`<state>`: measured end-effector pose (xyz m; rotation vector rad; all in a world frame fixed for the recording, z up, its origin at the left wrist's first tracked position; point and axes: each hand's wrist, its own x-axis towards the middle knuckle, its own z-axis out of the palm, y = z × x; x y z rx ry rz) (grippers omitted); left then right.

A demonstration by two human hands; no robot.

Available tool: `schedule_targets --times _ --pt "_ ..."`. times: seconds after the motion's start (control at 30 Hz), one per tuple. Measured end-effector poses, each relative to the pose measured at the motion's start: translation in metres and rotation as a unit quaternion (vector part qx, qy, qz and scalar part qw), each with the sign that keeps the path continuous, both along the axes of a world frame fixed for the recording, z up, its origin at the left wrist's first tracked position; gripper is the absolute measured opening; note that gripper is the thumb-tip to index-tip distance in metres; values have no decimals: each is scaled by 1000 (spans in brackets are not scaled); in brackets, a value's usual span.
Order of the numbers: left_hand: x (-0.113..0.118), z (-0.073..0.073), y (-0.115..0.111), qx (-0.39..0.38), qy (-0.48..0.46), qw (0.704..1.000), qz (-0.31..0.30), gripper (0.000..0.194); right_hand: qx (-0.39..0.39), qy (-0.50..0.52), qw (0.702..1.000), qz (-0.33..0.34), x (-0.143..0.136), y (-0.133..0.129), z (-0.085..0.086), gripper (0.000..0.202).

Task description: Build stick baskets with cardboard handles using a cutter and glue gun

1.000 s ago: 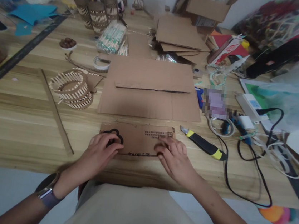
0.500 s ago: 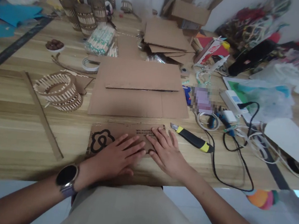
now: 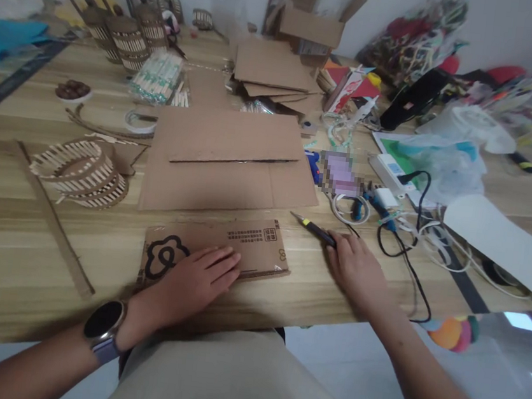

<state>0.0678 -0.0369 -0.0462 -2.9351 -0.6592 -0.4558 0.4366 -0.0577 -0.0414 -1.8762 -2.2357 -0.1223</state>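
My left hand lies flat, fingers stretched out, on a printed piece of cardboard at the table's front edge. A dark flower-like mark and small lettering show on that piece. My right hand is wrapped round the handle of a black and yellow utility knife, right of the cardboard. The knife's blade points left, toward the large sheet. Just beyond the printed piece lies a larger plain cardboard sheet, with a narrower cardboard strip on top of it.
A round stick-and-cardboard basket and a long thin cardboard strip lie at left. On the right are a power strip, tangled cables and white paper. Bundled sticks and a cardboard box stand farther back.
My right hand has left the printed cardboard and moved right, closing on the utility knife. My left hand stays on the cardboard. The whole view has shifted slightly.
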Motion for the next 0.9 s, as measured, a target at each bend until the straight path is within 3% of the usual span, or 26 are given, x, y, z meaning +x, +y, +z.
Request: schedule_targets --times 0.1,0.17,0.27,0.33,0.43,0.5,0.63,0.73,0.9 --pt "5 6 -8 8 -9 1000 14 24 -19 133 989 -65 -10 -5 4 36" --pt "6 8 -11 -6 8 1000 28 26 -81 299 947 -91 -16 -9 10 33" --pt "6 9 -11 -17 16 999 37 28 -207 545 808 -83 -29 -18 20 36" --pt "7 9 -10 -17 13 999 39 29 -260 640 718 -80 -37 -23 25 45" --pt "7 9 -9 -16 13 999 41 30 -275 704 648 -92 -48 -30 28 48" --pt "7 9 -9 -13 12 999 45 30 -265 720 635 -93 -53 -33 27 43" --pt "6 8 -10 -2 1 999 41 31 -254 723 636 -94 -58 -35 24 42" --pt "5 7 -12 4 -6 999 35 33 -253 719 635 -129 -58 -36 23 49" --pt "4 7 -13 5 -28 999 24 34 -294 674 658 -163 -46 -38 24 56"
